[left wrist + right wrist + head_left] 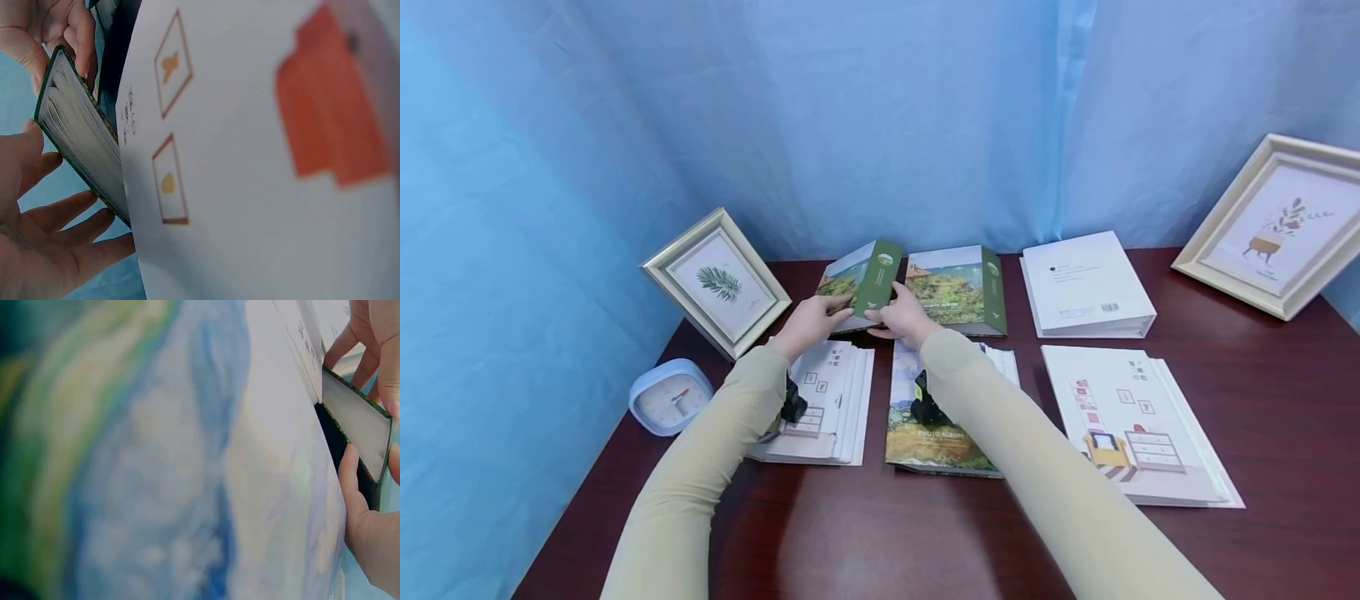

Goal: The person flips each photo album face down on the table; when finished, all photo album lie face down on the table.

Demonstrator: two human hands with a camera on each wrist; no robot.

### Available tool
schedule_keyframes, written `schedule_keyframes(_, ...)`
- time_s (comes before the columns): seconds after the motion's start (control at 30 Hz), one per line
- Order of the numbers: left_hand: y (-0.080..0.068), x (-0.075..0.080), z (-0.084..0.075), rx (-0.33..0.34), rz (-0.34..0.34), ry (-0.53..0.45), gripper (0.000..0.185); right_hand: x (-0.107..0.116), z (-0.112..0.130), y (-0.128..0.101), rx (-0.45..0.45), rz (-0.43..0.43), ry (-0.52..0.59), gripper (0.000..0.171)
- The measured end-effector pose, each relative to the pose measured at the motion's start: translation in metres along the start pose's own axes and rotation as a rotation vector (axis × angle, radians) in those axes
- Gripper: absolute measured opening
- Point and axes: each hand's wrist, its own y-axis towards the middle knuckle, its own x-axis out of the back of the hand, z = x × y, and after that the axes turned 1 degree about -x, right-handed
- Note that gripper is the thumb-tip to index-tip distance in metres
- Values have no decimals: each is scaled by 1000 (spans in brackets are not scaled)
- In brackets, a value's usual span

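Both hands are at a green-spined photo album (857,283) with a landscape cover, tilted at the back of the table. My left hand (815,323) holds its left side; in the left wrist view the fingers (69,212) lie along one cover. My right hand (904,317) pinches the lower end of the green spine, with fingers on either side of that edge in the right wrist view. Page edges show between the covers in the left wrist view. A matching photo album (951,287) lies just right of it. Beneath the left wrist sits a white album (820,375).
Below the right forearm lies a painted-cover album (940,442). Two more white albums (1086,283) are on the right, one behind the other. A leaf-print frame (722,283) and a blue clock (670,396) stand left; a plant-print frame (1273,229) stands far right.
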Motion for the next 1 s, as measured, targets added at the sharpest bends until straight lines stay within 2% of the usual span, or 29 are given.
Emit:
schedule_keyframes(0.27,2,-4,-3,31,0,50,54,5,-3,1,-31,15,14,82)
schedule_keyframes(0.5,8,-11,-8,83,-22,95,56,12,-8,5,-47,24,-20,73)
schedule_keyframes(0.83,12,-10,-11,143,-23,101,56,13,-6,-3,-16,28,-71,67)
schedule_keyframes(1.0,10,-10,-13,143,-31,122,56,14,-5,-4,-10,37,-85,67)
